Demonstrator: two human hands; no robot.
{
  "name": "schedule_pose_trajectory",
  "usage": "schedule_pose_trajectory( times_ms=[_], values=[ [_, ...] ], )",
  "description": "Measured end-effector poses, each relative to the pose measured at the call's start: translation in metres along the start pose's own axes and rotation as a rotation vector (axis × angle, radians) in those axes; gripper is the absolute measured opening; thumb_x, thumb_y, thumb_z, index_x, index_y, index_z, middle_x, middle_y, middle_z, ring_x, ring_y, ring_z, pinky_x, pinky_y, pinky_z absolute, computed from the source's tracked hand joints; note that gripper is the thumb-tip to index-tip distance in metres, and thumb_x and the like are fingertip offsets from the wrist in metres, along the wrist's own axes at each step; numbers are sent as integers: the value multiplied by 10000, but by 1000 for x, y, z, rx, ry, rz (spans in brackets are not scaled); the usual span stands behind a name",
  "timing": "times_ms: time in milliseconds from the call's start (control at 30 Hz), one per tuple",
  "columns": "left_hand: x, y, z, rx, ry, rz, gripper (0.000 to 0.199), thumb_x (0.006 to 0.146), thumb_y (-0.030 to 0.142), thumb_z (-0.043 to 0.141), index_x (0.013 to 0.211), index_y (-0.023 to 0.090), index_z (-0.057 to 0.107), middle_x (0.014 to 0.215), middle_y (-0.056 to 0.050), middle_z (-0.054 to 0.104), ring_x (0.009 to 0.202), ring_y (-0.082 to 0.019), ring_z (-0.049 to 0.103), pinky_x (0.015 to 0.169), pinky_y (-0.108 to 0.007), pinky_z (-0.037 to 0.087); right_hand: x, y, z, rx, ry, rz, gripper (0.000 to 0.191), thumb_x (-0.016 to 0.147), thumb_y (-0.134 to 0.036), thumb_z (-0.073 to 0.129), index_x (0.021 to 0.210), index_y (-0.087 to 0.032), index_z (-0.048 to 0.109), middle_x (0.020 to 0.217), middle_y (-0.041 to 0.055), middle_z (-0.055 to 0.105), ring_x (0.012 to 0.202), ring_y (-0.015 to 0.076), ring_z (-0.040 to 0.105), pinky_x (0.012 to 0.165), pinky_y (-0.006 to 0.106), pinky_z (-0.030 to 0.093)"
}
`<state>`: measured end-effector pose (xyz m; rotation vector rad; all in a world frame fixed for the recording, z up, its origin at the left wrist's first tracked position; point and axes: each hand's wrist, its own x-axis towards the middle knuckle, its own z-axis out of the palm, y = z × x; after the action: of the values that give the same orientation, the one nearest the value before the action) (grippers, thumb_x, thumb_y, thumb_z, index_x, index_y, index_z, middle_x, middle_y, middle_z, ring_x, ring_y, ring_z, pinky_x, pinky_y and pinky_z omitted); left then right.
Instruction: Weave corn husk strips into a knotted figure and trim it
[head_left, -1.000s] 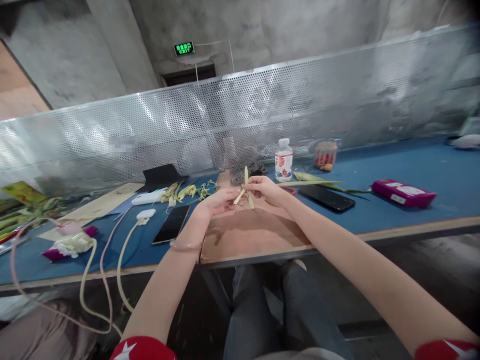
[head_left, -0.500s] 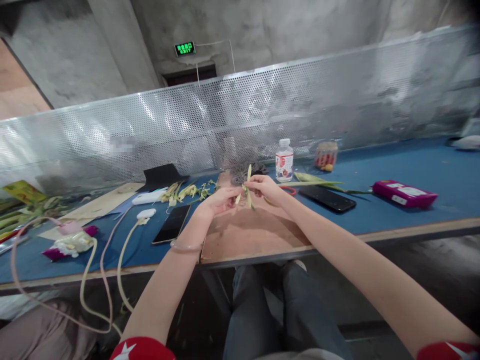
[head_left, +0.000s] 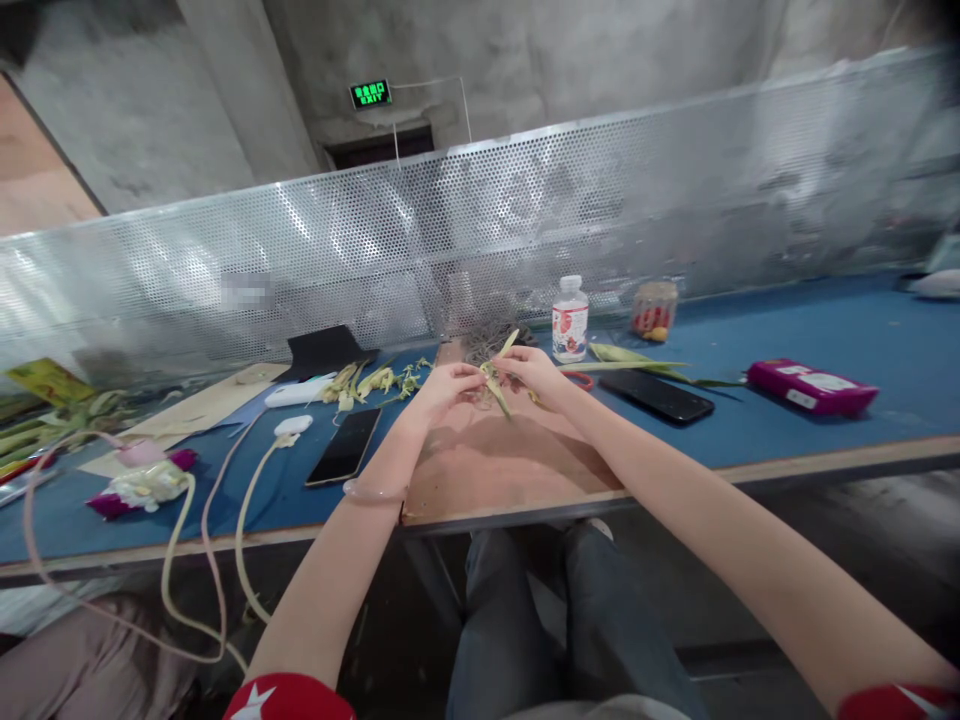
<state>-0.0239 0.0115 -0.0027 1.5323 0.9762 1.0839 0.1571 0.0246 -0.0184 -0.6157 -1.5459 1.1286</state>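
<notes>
In the head view, a pale green leaf piece is held between my two hands above a tan board. My left hand pinches it from the left with closed fingers. On the other side, my right hand has its fingers pressed together on the same piece near its upper part. The fingertips of both hands are close together. Behind them lies a tangled heap of grey strands. Small folded leaf pieces lie to the left of my left hand.
A white bottle, a jar, a black phone, long leaves and a purple packet stand or lie right. Another phone, cables and brown paper are left. A perforated metal screen runs behind.
The leaf piece has tilted from nearly upright to a slant, its top leaning right. My left hand has moved slightly up and closer to my right hand.
</notes>
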Motion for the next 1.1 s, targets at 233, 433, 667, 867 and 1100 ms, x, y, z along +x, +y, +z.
schedule_pose_trajectory(
  times_ms=[233,433,667,867,1100],
  values=[
    [3,-1,0,109,80,114,269,629,308,749,822,142,661,793,-33,654,686,-112,581,584,-214,416,0,-2,-1,82,-2,24,285,665,-400,708,708,-139,602,575,-20,542,489,73,450,446,216,323],
    [3,-3,0,151,16,135,268,649,340,734,824,142,689,799,-35,651,692,-108,564,682,-247,441,2,2,0,113,-42,13,283,679,-401,704,738,-139,614,602,-10,553,507,78,466,450,216,330],
    [3,-3,-1,147,-7,128,288,655,364,724,841,144,702,817,-44,668,689,-111,565,675,-247,434,1,1,0,131,-47,32,277,678,-397,710,751,-146,617,612,-10,563,526,79,472,465,211,329],
    [0,0,1,96,11,85,293,617,346,754,815,141,684,747,-19,650,641,-103,559,647,-244,418,0,1,0,107,-51,50,290,671,-408,713,750,-145,616,610,-5,574,528,87,485,472,220,333],
    [-1,1,3,-43,-15,71,307,581,295,792,809,152,644,758,-4,639,654,-96,562,630,-230,409,2,2,0,150,-60,52,244,676,-364,703,757,-151,616,619,-11,565,535,90,488,450,213,321]
  ],
)
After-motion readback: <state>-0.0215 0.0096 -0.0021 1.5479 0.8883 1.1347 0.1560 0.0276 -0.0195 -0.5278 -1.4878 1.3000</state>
